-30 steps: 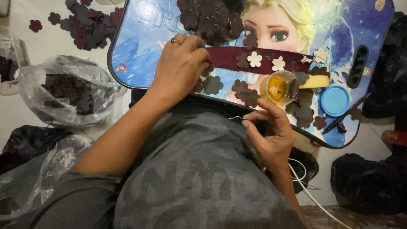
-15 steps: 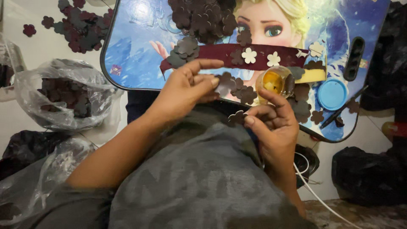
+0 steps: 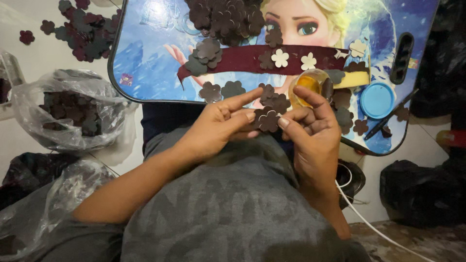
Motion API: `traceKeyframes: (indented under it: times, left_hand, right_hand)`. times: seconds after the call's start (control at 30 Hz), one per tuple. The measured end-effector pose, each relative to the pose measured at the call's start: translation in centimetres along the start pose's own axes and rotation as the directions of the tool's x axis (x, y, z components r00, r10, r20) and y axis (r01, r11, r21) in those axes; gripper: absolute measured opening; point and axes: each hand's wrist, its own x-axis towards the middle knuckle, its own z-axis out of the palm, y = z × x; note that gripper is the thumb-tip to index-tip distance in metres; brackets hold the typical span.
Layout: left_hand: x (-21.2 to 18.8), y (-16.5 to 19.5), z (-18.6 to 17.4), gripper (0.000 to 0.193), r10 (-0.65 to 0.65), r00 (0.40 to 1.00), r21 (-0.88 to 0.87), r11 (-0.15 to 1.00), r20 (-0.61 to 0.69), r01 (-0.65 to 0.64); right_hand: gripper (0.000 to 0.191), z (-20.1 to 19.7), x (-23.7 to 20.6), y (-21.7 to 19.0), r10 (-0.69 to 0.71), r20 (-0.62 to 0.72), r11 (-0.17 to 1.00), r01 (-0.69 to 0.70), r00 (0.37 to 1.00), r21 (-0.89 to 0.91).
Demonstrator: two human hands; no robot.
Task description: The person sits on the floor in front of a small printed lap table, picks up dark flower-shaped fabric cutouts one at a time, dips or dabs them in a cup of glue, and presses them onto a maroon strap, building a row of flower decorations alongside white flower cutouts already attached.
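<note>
Lying at the far left, a clear plastic bag (image 3: 73, 114) holds a heap of dark brown flower-shaped cutouts, and at about ten o'clock from it more loose cutouts (image 3: 80, 31) are scattered on the pale floor (image 3: 29, 58). A second, crumpled plastic bag (image 3: 39, 208) sits at six o'clock from the first.

Moving right, a lap tray (image 3: 145, 63) printed with a blue cartoon picture spreads across the top of the view. A pile of brown flowers (image 3: 225, 19) rests at its twelve o'clock edge, and a maroon strip (image 3: 242, 58) runs across its middle, bearing two white flowers (image 3: 280, 57) and several brown ones.

Below the tray, the left hand (image 3: 213, 128) reaches in from seven o'clock, its forefinger stretched out straight toward two o'clock and its thumb pressed to a brown flower cutout (image 3: 268, 120). The right hand (image 3: 313, 140) comes up from five o'clock, and its fingers (image 3: 291, 127) pinch the same flower from the other side, so both hands grip it between them, just in front of the tray's near edge and above the grey shirt (image 3: 218, 208).

At twelve o'clock from the right hand stands a small open pot of yellow glue (image 3: 307, 85), and at three o'clock from that lies a round blue lid (image 3: 377, 100). A dark pen-like stick (image 3: 391, 116) slants beside the lid. A white cable (image 3: 374, 228) trails off toward four o'clock.
</note>
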Motion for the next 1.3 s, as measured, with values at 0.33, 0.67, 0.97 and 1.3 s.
traceKeyframes:
  times: [0.33, 0.67, 0.97, 1.3]
  left_hand:
    - [0.3, -1.1, 0.1, 0.057, 0.018, 1.000, -0.118, 0.993, -0.023, -0.020]
    - [0.5, -1.2, -0.2, 0.058, -0.001, 1.000, -0.130, 0.991, -0.023, -0.002]
    - [0.5, -1.1, 0.2, 0.057, 0.026, 0.997, -0.122, 0.992, -0.071, -0.034]
    - [1.3, -2.1, 0.1, 0.063, 0.195, 0.977, -0.009, 0.980, -0.087, -0.197]
  right_hand:
    - [0.057, 1.1, -0.1, 0.3, -0.030, -0.053, 0.997, 0.026, 0.998, -0.071]
    - [0.058, 1.1, 0.1, 0.6, -0.041, -0.042, 0.994, 0.036, 0.998, -0.105]
    - [0.060, 1.2, 0.0, 1.0, -0.062, -0.057, 0.989, 0.053, 0.996, -0.140]
    - [0.061, 1.3, -0.1, 1.3, -0.061, -0.030, 0.987, 0.056, 0.998, -0.148]
